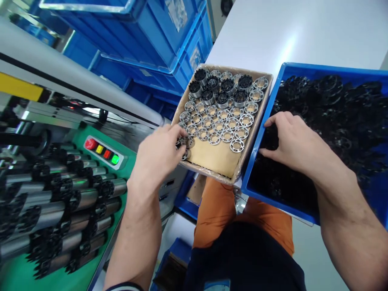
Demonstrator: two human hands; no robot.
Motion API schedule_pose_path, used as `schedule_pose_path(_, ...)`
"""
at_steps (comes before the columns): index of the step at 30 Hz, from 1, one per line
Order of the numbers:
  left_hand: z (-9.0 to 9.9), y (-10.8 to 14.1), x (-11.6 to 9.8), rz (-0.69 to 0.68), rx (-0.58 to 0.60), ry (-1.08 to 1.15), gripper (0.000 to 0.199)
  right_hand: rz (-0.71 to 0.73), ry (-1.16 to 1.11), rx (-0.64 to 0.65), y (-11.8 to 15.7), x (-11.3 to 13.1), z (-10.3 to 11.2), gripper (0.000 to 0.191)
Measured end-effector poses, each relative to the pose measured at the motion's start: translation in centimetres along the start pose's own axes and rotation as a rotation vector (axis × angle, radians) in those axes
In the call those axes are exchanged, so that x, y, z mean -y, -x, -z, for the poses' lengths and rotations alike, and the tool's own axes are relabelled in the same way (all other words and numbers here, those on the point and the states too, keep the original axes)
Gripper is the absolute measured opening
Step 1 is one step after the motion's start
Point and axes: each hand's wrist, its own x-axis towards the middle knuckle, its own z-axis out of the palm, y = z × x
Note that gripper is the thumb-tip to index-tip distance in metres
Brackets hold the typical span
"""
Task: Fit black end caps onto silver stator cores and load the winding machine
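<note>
My left hand (160, 151) reaches over the near left corner of a cardboard box (212, 157). Its thumb and fingers close around a slotted metal ring (184, 142), partly hidden by the fingers. More silver metal rings (223, 115) lie in rows in the box. Toward its far side, several rings carry black toothed plastic parts (222, 99). My right hand (292, 139) is over the blue bin (256, 157), which holds a heap of loose black plastic parts (321, 101). Its thumb and forefinger are apart, and I see nothing between them.
On the left, a green surface (123, 145) carries many metal cylinders with black ends (81, 200) beside a button panel (104, 151). A grey machine beam (91, 76) slants past. Stacked blue crates (163, 52) stand beyond. The white table (257, 32) extends behind the box.
</note>
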Motion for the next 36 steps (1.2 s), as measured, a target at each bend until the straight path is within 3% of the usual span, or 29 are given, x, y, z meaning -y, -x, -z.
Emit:
schedule_pose_path(3,0.3,1.6,-1.3,0.067,0.190,-0.112,0.040,-0.019,0.002,0.032,-0.2,-0.1,0.0,0.080)
schedule_pose_path(6,0.5,1.0,-2.2,0.097,0.226,-0.157,0.042,-0.060,0.025,0.060,-0.3,0.4,0.1,0.090)
schedule_pose_path(10,1.4,1.3,-2.2,0.066,0.207,-0.152,0.039,-0.052,0.076,0.057,-0.3,1.0,0.3,0.064)
schedule_pose_path(12,2.0,2.1,-1.8,0.025,0.130,-0.079,0.035,-0.042,0.110,0.070,-0.4,1.1,0.3,0.050)
schedule_pose_path(14,2.1,2.7,-1.4,-0.069,-0.016,0.111,0.030,-0.034,0.123,0.098,-0.5,1.0,0.3,0.041)
schedule_pose_path(17,0.6,2.3,-1.5,-0.220,-0.163,0.673,0.020,-0.048,0.130,0.110,-0.7,1.0,0.3,0.031)
schedule_pose_path(20,-2.4,0.7,-3.2,-0.189,-0.084,1.305,0.043,-0.035,0.149,0.107,-0.9,1.6,0.6,0.027)
schedule_pose_path(23,-5.4,-0.6,-5.7,-0.074,0.075,1.686,0.051,-0.066,0.198,0.166,-1.1,2.6,1.0,0.030)
schedule_pose_path(28,-7.5,-0.9,-8.2,-0.018,0.304,1.970,0.044,-0.079,0.125,0.202,-1.2,2.8,1.6,0.028)
schedule_pose_path(32,-7.4,-0.7,-8.3,-0.045,0.335,2.095,0.042,-0.063,0.030,0.073,-0.8,0.8,2.4,0.045)
schedule_pose_path(36,-7.5,-0.9,-8.2,-0.034,0.334,2.124,0.036,-0.089,0.049,0.170,-0.9,0.0,2.4,0.034)
